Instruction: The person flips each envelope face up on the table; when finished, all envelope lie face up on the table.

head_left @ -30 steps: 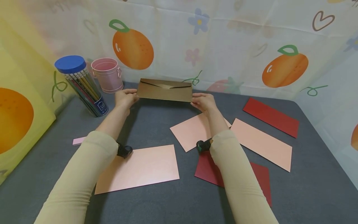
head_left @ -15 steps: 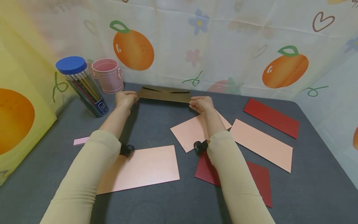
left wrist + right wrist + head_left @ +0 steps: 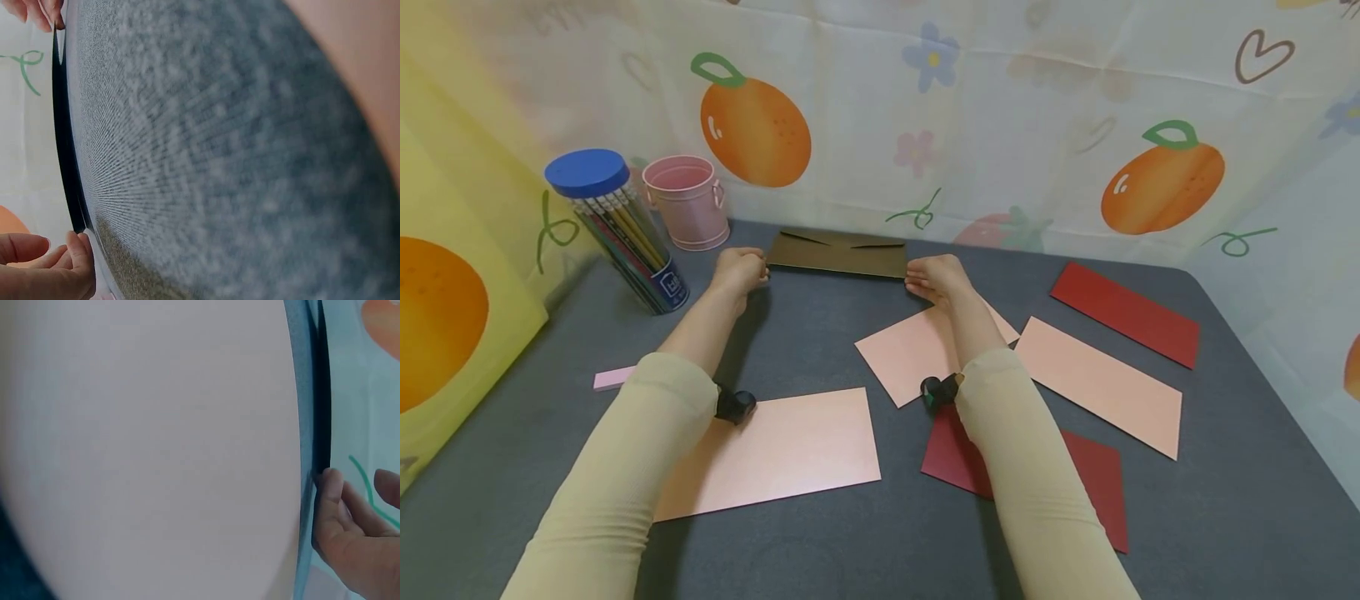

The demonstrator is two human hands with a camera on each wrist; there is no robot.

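Observation:
A brown envelope lies flat at the back of the table, its flap facing up and standing slightly off at the slits. My left hand is at its left end and my right hand at its right end. In the left wrist view the envelope is a dark edge-on strip, with the left fingertips by its near end and the thumb raised apart from them. The right wrist view has the right fingertips touching the other end, thumb also lifted away.
Pink envelopes lie at front left, centre and right. One red envelope is at back right, another under the right forearm. A blue-lidded pencil jar, a pink bucket and a pink bar are leftward.
The brown envelope has come down from a tilted, raised position onto the table's back. The thumbs have come away from it and both hands have lowered slightly with it.

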